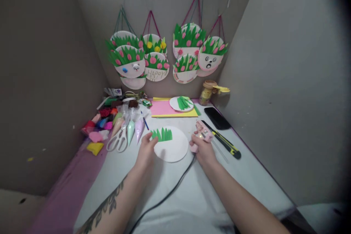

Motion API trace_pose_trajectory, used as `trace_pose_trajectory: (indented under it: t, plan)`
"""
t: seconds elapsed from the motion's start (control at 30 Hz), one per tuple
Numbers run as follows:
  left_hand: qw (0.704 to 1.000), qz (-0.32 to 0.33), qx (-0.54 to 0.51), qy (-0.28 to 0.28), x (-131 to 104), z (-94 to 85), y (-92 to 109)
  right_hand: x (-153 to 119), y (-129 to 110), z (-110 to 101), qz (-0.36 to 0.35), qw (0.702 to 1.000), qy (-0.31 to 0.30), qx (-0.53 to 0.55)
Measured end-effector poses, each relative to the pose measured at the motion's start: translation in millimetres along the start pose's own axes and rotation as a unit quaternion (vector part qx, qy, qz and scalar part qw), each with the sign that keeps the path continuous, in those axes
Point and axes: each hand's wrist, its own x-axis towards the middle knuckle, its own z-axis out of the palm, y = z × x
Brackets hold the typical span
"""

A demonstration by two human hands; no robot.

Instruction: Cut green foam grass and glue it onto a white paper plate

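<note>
A white paper plate (174,151) lies at the middle of the table, with a row of green paper grass (163,134) along its upper left part. My left hand (148,148) grips the plate's left edge, thumb over the rim beside the grass. Just right of the plate, my right hand (203,148) is wrapped round a pink hot glue gun (204,131). Its black cord (175,187) runs down toward the table's near edge. A clear glue stick (221,151) seems to lie by the right hand.
White scissors (117,142), piping bags (131,131) and colourful packets (95,137) crowd the left. A second plate with green strips (184,103) rests on coloured paper (161,108) behind. A utility knife (226,144), phone (217,118) and cup (207,93) stand right. Decorated plates (185,76) hang on the back wall.
</note>
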Motion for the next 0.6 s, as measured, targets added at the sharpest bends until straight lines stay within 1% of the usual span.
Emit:
trace_pose_trajectory:
  t: [0.03, 0.07, 0.1, 0.13, 0.2, 0.27, 0.33, 0.37, 0.4, 0.43, 0.5, 0.57, 0.6]
  plan:
    - [0.998, 0.029, 0.044, 0.017, -7, 1.9, 5, -2, -1, 0, 0.004, 1.000, 0.005, 0.005]
    - [0.993, 0.072, 0.090, 0.013, -14, 4.1, 11, -5, -2, -1, 0.007, 1.000, 0.007, 0.007]
    - [0.983, 0.117, 0.140, -0.008, -20, 6.7, 17, -7, -2, -2, 0.006, 1.000, 0.006, 0.006]
    - [0.970, 0.158, 0.183, -0.032, -25, 9.9, 23, -9, -3, -3, 0.002, 1.000, 0.001, -0.001]
    - [0.942, 0.208, 0.244, -0.096, -27, 18.7, 36, -14, -6, -5, -0.007, 0.999, -0.019, -0.032]
    - [0.904, 0.242, 0.301, -0.181, -16, 31.3, 47, -18, -11, -5, -0.005, 0.997, -0.039, -0.060]
    - [0.853, 0.281, 0.355, -0.261, 13, 47.9, 54, -22, -19, -2, 0.009, 0.997, -0.059, -0.047]
    - [0.824, 0.303, 0.381, -0.289, 32, 57.6, 56, -24, -23, -1, 0.018, 0.997, -0.063, -0.031]
    - [0.801, 0.319, 0.409, -0.298, 54, 68.2, 56, -26, -26, 1, 0.029, 0.997, -0.064, -0.016]
    - [0.788, 0.326, 0.439, -0.284, 78, 79.4, 56, -27, -28, 1, 0.042, 0.997, -0.066, -0.006]
    - [0.763, 0.320, 0.505, -0.247, 125, 102.9, 54, -29, -30, 0, 0.072, 0.995, -0.063, -0.009]
    - [0.721, 0.332, 0.561, -0.235, 166, 126.9, 54, -28, -27, -3, 0.102, 0.992, -0.058, -0.034]
    - [0.691, 0.337, 0.591, -0.243, 182, 138.9, 55, -28, -24, -6, 0.115, 0.991, -0.056, -0.049]
